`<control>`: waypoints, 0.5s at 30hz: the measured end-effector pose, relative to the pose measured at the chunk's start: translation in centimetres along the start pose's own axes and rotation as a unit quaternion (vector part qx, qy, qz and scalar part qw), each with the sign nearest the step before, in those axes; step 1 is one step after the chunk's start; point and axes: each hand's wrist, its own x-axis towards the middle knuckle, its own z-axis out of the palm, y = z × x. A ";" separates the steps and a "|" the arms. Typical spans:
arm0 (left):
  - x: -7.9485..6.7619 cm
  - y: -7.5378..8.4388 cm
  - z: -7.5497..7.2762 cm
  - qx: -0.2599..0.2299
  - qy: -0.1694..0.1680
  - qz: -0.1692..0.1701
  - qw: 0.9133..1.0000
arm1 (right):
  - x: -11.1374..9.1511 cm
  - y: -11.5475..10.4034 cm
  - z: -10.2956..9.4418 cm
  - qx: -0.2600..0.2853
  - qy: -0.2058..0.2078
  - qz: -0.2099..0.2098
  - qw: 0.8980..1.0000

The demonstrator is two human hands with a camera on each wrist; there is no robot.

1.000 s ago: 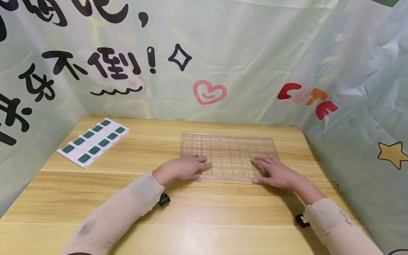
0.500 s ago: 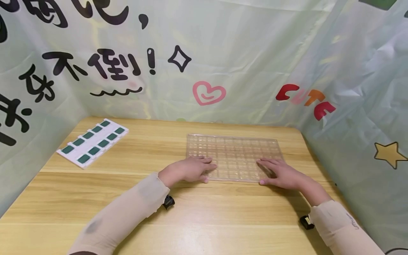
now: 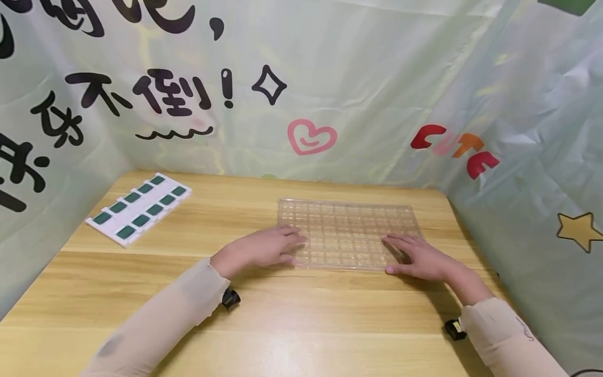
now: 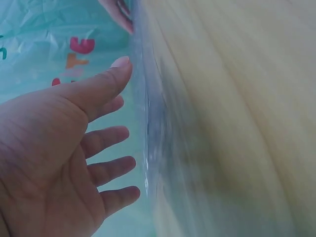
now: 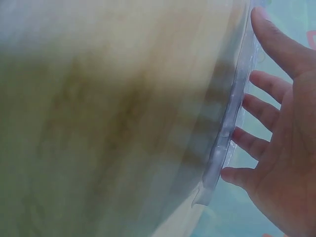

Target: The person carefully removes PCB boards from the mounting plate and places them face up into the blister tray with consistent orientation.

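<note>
A clear plastic tray divided into small square compartments lies flat on the wooden table. Over its left end is my left hand, fingers spread and relaxed. The left wrist view shows a small gap between that hand's fingertips and the tray's edge. At the opposite end, my right hand rests its fingertips on the tray, thumb by the near right corner. In the right wrist view, the right hand's extended fingers meet the tray's side. Neither hand grips anything.
A white panel with two rows of dark green rectangles lies at the table's back left. Printed cloth hangs behind the table and along both sides. Each wrist carries a small black camera.
First the tray shifted slightly right with both hands on it. Since then my left hand has drawn back leftward, while the right hand and the tray have stayed about where they were.
</note>
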 end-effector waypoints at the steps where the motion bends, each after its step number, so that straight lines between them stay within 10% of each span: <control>1: -0.2 -0.1 -0.1 -0.001 0.004 -0.001 1.000 | 0.0 0.0 -0.1 0.000 0.001 -0.001 1.000; 15: -5.0 -3.5 -0.4 -0.015 0.049 -0.053 0.997 | 0.2 -0.1 0.0 -0.012 0.012 -0.002 1.000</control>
